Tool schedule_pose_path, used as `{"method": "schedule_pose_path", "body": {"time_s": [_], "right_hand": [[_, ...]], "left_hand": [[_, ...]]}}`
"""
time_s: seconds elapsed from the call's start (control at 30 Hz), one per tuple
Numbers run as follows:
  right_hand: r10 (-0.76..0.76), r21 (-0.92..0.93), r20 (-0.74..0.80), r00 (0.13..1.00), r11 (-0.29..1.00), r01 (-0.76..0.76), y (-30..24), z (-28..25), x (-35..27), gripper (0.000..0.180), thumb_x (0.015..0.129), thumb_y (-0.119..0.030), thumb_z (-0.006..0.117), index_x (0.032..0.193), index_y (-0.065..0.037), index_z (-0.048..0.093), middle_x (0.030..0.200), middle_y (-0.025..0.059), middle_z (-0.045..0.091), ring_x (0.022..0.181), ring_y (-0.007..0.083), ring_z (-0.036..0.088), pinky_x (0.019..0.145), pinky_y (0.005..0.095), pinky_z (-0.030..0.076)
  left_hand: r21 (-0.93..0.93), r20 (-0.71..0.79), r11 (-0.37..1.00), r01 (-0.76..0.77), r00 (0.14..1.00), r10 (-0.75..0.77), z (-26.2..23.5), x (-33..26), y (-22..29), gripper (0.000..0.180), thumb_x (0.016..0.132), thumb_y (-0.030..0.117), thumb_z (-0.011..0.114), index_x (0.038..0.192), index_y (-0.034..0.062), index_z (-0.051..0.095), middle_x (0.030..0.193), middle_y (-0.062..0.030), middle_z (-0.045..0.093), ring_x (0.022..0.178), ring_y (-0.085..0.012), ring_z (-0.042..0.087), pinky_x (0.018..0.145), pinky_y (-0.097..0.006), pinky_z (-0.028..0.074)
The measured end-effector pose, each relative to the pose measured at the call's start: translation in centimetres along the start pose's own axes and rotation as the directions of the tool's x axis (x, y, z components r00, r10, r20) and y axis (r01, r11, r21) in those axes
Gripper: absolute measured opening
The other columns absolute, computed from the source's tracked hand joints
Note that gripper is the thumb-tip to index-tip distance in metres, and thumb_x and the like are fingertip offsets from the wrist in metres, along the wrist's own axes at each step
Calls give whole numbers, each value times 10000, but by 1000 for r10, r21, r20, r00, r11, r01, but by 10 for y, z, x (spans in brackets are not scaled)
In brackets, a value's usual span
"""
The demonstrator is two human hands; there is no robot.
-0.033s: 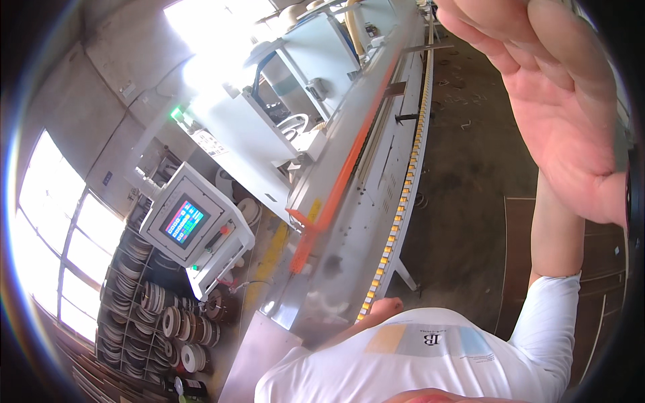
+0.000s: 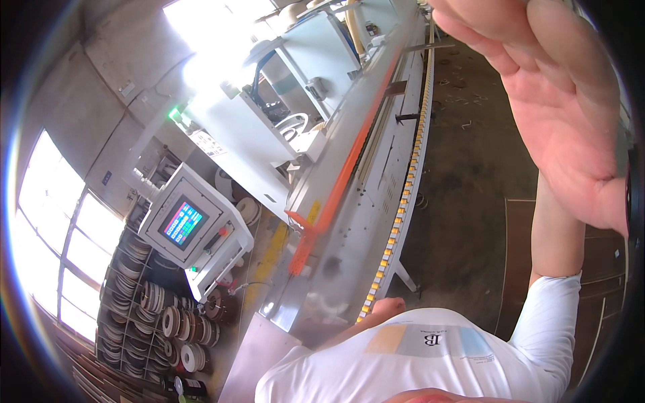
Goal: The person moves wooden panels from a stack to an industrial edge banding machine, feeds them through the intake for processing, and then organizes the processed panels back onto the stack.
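Observation:
My right hand (image 2: 551, 101) is raised close to the camera at the upper right, palm showing. Its fingers are stretched out and run past the top edge; nothing shows in them. My left hand (image 2: 388, 307) is low in the middle, just beyond my white shirt (image 2: 437, 349) and beside the near end of a roller rail (image 2: 390, 250) with yellow rollers. It looks small and rounded, and its fingers cannot be made out. Alongside that rail runs a long grey machine (image 2: 349, 248) with an orange guard strip (image 2: 336, 195).
A control panel (image 2: 185, 225) with a lit screen stands left of the machine. Behind it, a rack holds several rolls of banding (image 2: 181, 326). White housings (image 2: 242, 144) rise along the machine's far side. Dark brown boards (image 2: 521, 262) lie at the right, and scraps dot the floor (image 2: 463, 161).

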State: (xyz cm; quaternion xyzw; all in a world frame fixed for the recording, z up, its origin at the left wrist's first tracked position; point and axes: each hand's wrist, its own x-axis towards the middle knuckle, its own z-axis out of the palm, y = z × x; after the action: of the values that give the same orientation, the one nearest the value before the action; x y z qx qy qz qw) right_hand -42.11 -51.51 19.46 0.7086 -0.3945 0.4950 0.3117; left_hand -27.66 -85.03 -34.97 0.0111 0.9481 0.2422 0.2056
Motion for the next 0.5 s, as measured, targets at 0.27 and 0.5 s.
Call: {"method": "schedule_pose_path", "body": {"time_s": [0.27,0.5], "right_hand": [[403,167,-109,909,909,-383,133,-33,-134,842,985,-705,420,1344,39,589,1372,189,623,1299,299,590,1097,452,474],[937,584,-196,-290,-126,-802,103,-69,-499,625,1069,-548,401,1279,-9,636,1254,132,697,1157,225,667,1003,390,514]], "left_hand": [[-137,279,990,42,960,-2,57,127,-25,297,950,365,554,1115,161,694,1073,-159,729,1034,-367,689,881,-481,554],[-29,290,980,-197,937,196,48,266,-13,297,934,316,580,1141,122,666,1130,-162,695,1094,-358,657,922,-465,539]]}}
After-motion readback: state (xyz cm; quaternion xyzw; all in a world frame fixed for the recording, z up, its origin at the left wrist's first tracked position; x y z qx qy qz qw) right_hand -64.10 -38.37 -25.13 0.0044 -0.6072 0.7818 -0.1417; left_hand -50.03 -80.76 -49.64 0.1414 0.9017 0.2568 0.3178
